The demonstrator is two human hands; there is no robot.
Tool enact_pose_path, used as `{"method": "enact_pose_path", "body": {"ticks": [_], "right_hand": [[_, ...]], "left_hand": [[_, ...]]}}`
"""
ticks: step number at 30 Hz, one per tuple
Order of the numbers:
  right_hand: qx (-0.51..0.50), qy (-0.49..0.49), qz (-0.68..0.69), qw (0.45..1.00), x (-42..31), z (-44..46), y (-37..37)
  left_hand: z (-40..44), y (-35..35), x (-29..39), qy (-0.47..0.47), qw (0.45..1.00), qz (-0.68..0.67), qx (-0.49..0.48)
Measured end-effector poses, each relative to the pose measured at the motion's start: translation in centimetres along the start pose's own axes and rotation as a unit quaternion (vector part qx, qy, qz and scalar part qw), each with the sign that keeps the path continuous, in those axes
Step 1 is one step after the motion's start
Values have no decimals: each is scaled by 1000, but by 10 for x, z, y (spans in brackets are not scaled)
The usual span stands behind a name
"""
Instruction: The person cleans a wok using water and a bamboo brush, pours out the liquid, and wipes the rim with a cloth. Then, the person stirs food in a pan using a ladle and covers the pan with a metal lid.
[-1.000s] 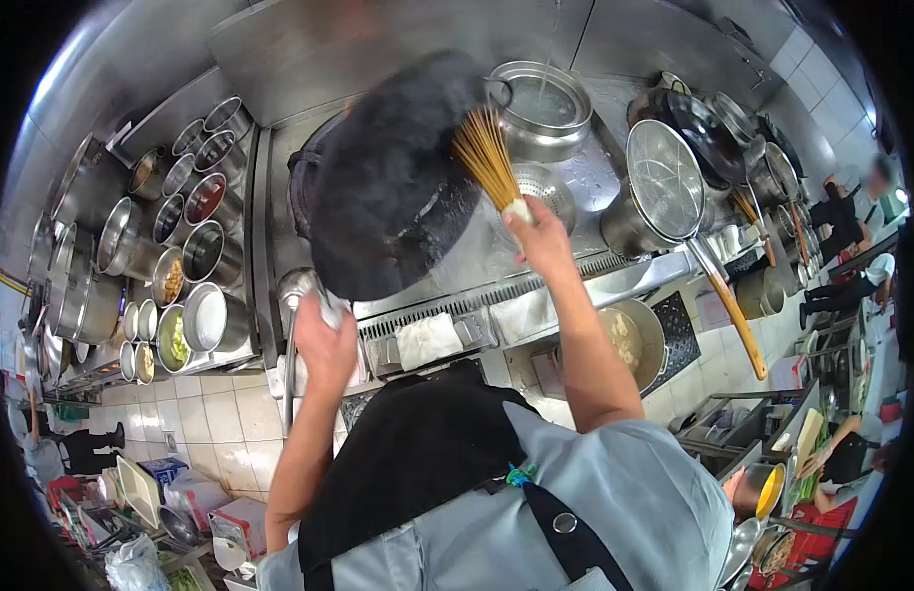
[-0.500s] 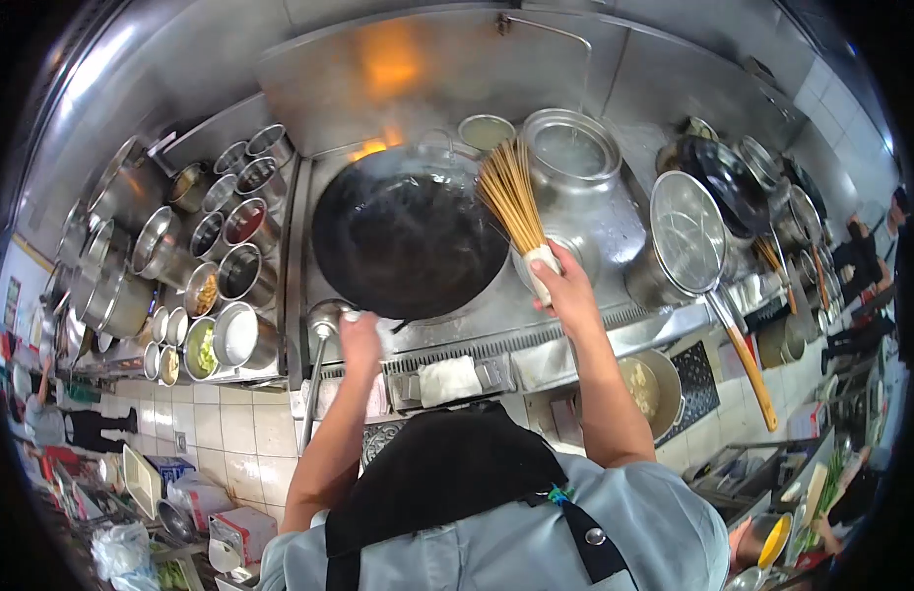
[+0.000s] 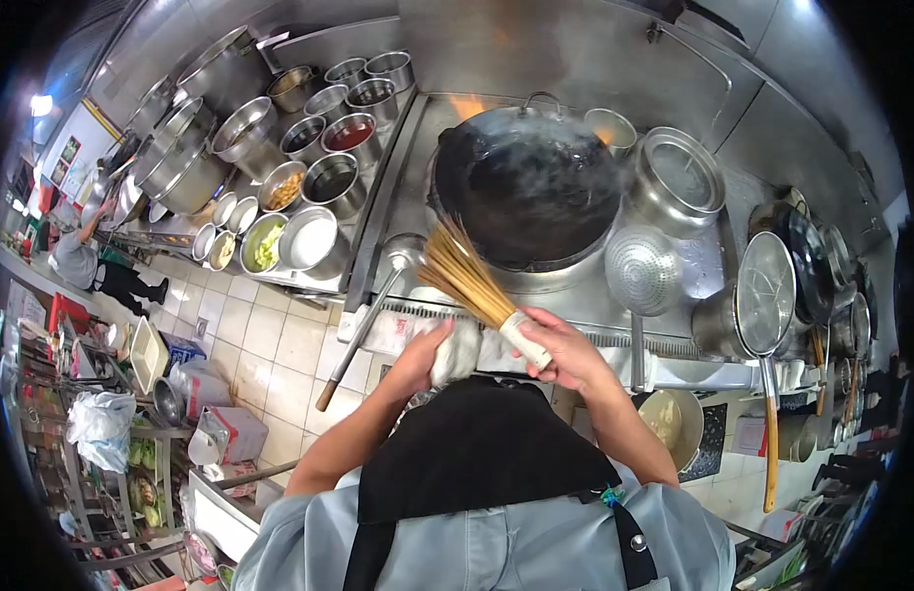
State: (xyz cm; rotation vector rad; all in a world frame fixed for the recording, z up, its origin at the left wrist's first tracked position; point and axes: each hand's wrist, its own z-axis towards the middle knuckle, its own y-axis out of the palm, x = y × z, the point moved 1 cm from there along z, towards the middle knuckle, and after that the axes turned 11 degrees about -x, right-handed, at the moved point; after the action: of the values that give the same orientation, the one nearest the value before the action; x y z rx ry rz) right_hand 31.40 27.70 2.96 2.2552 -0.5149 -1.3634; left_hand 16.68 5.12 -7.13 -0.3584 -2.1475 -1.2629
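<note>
My right hand (image 3: 562, 349) is closed round the white-wrapped handle of a bamboo brush (image 3: 469, 273), whose bristles point up and to the left. My left hand (image 3: 424, 355) grips a bunched white cloth (image 3: 457, 353) just below the brush, in front of the stove edge. Beyond them a large black wok (image 3: 541, 202) sits on the burner, steam rising from its dark inside, with flame behind its rim. A ladle (image 3: 403, 254) lies left of the brush bristles, its handle slanting down over the edge. Right of the wok rests a perforated skimmer (image 3: 642, 271).
Metal containers of ingredients, one with white contents (image 3: 310, 239), crowd the left counter. A lidded pot (image 3: 680, 182) stands right of the wok, and a mesh strainer (image 3: 766, 288) lies farther right. A pot (image 3: 671, 426) is low at the right. Another person (image 3: 81, 258) stands far left.
The view has swung left. The wok, tilted up earlier, sits down on the burner. The brush has moved from the wok's right side to its near left, and my hands have come closer together.
</note>
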Motion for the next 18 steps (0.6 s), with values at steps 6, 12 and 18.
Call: {"method": "enact_pose_path", "body": {"ticks": [6, 12, 18], "right_hand": [[26, 46, -90, 995, 74, 109, 29], [14, 137, -392, 910, 94, 175, 87], [-21, 125, -364, 923, 79, 197, 125]], "left_hand": [[-158, -132, -67, -43, 956, -216, 193], [-210, -188, -50, 44, 946, -254, 195], [-173, -118, -1, 55, 982, -155, 89]]}}
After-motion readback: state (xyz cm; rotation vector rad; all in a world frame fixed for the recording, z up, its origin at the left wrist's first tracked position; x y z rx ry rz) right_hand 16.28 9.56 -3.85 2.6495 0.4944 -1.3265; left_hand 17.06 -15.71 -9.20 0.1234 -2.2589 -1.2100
